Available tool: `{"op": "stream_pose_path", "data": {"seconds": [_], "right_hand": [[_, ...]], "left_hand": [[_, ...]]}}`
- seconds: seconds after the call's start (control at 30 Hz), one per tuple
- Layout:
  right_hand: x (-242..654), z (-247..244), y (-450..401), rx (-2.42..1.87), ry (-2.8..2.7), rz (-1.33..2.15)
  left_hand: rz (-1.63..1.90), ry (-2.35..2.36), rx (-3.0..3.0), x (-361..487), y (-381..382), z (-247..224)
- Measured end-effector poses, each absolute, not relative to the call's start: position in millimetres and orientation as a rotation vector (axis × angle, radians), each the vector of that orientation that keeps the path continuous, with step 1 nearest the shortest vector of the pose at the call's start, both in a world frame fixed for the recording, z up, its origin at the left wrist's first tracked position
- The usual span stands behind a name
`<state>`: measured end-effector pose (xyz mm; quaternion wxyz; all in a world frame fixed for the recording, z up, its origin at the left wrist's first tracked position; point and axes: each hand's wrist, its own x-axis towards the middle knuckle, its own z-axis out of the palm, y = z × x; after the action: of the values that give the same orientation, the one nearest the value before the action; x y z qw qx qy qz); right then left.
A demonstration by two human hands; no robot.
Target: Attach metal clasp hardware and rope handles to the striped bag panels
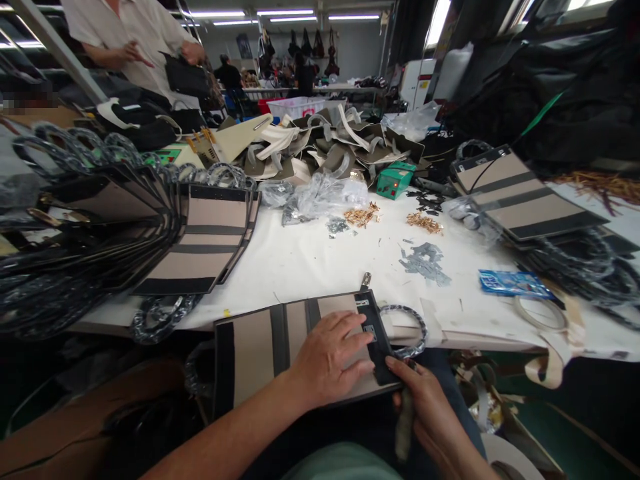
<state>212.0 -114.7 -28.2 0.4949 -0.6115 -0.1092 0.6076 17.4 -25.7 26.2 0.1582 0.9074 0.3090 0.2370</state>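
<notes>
A beige-and-black bag panel lies across the near table edge and my lap, its inner side facing up. My left hand rests flat on it with fingers spread, the fingertips close to small metal plates on the black end band. At the lower right corner my right hand pinches the panel, thumb on top and fingers hidden beneath. A blurred olive stick-like thing hangs by that hand; its kind cannot be made out. A plastic-wrapped ring handle projects from the panel's right end, and a metal clasp from its top corner.
Similar panels are stacked at left and right. On the white table are grey metal plates, brass-coloured fasteners, a green box, a blue packet and a tape roll. Other people work behind.
</notes>
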Motion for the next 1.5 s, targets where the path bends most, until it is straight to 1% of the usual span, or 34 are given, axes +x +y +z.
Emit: {"op": "stream_pose_path", "data": {"seconds": [0.17, 0.47, 0.63, 0.77, 0.93, 1.1, 1.23, 1.3, 1.37, 1.43, 1.5], "right_hand": [[212, -25, -114, -1.457, -0.27, 1.477], [209, -23, -112, -1.441, -0.253, 1.492], [209, -22, -112, -1.435, -0.228, 1.516], [208, -24, -115, -1.431, -0.239, 1.514], [210, -27, -115, -1.465, -0.292, 1.512], [223, -28, -115, -1.583, -0.534, 1.518], [245, -11, -133, -1.755, -0.697, 1.397], [252, 10, -137, -1.64, -0.681, 1.318], [251, 35, -129, -1.392, -0.64, 1.23], [243, 57, -108, -1.145, -0.625, 1.129], [231, 68, -79, -1.006, -0.633, 1.056]], "left_hand": [[0.441, 0.822, 2.652, 10, -30, 23], [0.264, 0.832, 2.648, 9, -30, 27], [0.12, 0.74, 2.687, 8, -32, 27], [0.021, 0.796, 2.729, 11, -38, 30], [-0.021, 0.813, 2.717, 13, -39, 31], [-0.021, 0.828, 2.697, 15, -37, 29], [-0.005, 0.84, 2.701, 15, -40, 31], [-0.004, 0.838, 2.706, 16, -41, 31], [-0.014, 0.834, 2.705, 17, -40, 31], [-0.026, 0.829, 2.703, 18, -39, 30], [-0.028, 0.827, 2.708, 19, -38, 30]]}}
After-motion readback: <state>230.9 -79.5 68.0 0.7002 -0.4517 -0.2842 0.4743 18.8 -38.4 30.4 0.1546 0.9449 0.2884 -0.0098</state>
